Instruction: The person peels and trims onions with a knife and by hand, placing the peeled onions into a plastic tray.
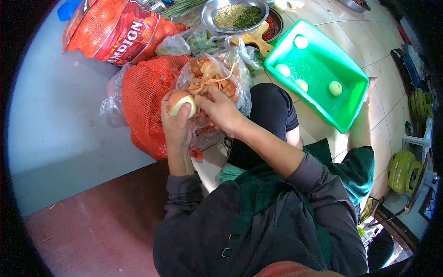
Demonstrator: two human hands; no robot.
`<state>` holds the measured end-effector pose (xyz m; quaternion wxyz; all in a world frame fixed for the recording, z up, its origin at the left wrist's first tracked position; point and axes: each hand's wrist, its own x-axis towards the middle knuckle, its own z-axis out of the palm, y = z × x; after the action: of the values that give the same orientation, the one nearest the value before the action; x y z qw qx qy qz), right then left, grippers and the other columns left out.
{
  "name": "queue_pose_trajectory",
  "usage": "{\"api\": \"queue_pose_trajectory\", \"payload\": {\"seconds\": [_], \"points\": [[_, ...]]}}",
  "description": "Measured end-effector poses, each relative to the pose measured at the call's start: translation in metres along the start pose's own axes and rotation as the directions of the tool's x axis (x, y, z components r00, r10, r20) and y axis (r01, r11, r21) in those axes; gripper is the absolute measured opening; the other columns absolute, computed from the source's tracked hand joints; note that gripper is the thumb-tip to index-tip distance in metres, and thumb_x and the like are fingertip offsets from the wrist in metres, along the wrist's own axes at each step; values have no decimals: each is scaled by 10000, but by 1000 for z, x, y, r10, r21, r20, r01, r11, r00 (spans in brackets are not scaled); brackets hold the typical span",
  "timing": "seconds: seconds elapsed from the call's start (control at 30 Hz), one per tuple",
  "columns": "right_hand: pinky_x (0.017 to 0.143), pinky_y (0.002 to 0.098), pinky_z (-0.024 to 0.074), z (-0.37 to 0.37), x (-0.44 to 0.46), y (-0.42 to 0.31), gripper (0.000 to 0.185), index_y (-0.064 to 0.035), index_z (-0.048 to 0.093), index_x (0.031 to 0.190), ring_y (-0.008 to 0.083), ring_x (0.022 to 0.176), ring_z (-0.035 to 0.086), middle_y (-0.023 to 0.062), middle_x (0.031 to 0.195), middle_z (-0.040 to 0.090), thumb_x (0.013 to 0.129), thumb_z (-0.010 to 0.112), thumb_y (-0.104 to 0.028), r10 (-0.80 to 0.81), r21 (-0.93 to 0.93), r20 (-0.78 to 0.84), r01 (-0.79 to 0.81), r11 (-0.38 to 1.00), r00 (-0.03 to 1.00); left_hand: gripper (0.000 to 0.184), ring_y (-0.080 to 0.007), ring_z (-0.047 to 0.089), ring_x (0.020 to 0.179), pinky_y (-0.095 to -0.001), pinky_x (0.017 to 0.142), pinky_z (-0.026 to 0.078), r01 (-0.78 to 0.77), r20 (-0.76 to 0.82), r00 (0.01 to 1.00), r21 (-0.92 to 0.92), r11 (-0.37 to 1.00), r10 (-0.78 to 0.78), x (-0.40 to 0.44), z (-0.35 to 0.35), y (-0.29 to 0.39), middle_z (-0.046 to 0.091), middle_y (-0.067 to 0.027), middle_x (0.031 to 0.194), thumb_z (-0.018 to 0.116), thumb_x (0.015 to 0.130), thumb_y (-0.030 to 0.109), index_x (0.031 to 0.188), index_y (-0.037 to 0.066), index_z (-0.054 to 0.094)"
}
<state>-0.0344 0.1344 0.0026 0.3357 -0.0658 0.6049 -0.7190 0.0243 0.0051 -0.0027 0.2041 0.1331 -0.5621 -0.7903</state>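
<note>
My left hand (175, 123) is wrapped round a partly peeled onion (181, 103), its brown skin on the left and pale flesh showing on the right. Against the onion's right side, my right hand (218, 109) has its fingers pinched together, with a strip of skin just above them. A clear plastic bag (243, 87) of onion peels (213, 76) lies right behind my hands. The red mesh sack (150, 104) stands to the left, beside my left hand. Several peeled onions (335, 88) sit in the green basin (323, 108) at the right.
A red printed onion sack (123, 32) is at the back left. Behind the peel bag are a metal bowl (208, 18) of chopped greens, a wooden board (258, 39) and a bowl of red chillies (271, 30). A green gas cylinder (402, 171) stands far right.
</note>
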Motion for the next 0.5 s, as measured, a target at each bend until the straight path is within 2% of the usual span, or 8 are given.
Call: {"api": "queue_pose_trajectory", "payload": {"seconds": [0.1, 0.13, 0.2, 0.27, 0.37, 0.47, 0.5], "points": [[825, 343, 454, -2, -13, 0, 422, 13, 485, 1198, 273, 935, 591, 201, 1013, 616, 891, 525, -274, -98, -44, 70, 101, 994, 993, 525, -217, 599, 924, -329, 798, 530, 119, 86, 990, -98, 988, -111, 5, -12, 12, 558, -128, 1091, 648, 803, 71, 1262, -1, 405], [770, 341, 470, -3, -12, 0, 422, 5, 480, 1209, 257, 880, 597, 182, 981, 619, 895, 522, -273, -99, -102, 65, 105, 989, 993, 512, -216, 602, 918, -324, 788, 532, 75, 58, 996, -78, 994, -71, 6, -11, 9, 562, -127, 1083, 645, 807, 74, 1257, -1, 412], [646, 327, 470, -3, -16, -5, 423, -11, 472, 1227, 219, 761, 587, 140, 908, 611, 899, 518, -276, -13, -66, 75, 18, 998, 997, 487, -213, 608, 905, -313, 766, 536, 2, 3, 1000, -26, 1000, -1, 2, -9, 3, 570, -124, 1066, 638, 817, 80, 1247, -2, 425], [508, 304, 438, -4, -23, -21, 427, -29, 463, 1241, 174, 632, 553, 93, 827, 589, 902, 515, -284, 138, 101, 125, -151, 983, 982, 507, -202, 585, 944, -324, 822, 511, -3, -3, 1000, 16, 1000, 3, 0, -4, 3, 553, -119, 1083, 661, 785, 54, 1230, -10, 426], [406, 264, 342, -3, -14, -19, 428, -48, 450, 1259, 113, 517, 459, 49, 754, 538, 904, 520, -276, 188, 179, 124, -209, 961, 974, 510, -194, 572, 964, -329, 848, 498, -39, 18, 999, 118, 992, 38, -3, 4, 6, 545, -114, 1086, 672, 765, 38, 1213, -14, 433], [380, 217, 297, -4, -11, -16, 410, -108, 436, 1265, 79, 465, 418, -5, 681, 472, 910, 536, -288, 212, 224, 140, -240, 945, 967, 495, -192, 573, 960, -326, 837, 501, -34, 29, 999, 148, 988, 30, -4, 2, 6, 546, -112, 1081, 675, 765, 45, 1196, -13, 439], [394, 233, 316, -4, -13, -16, 419, -91, 440, 1265, 91, 481, 430, 10, 694, 492, 907, 534, -287, 160, 193, 125, -182, 964, 979, 489, -191, 573, 958, -325, 832, 503, -26, 29, 999, 141, 990, 22, -2, 3, 7, 546, -111, 1080, 676, 765, 49, 1190, -12, 441]]}}
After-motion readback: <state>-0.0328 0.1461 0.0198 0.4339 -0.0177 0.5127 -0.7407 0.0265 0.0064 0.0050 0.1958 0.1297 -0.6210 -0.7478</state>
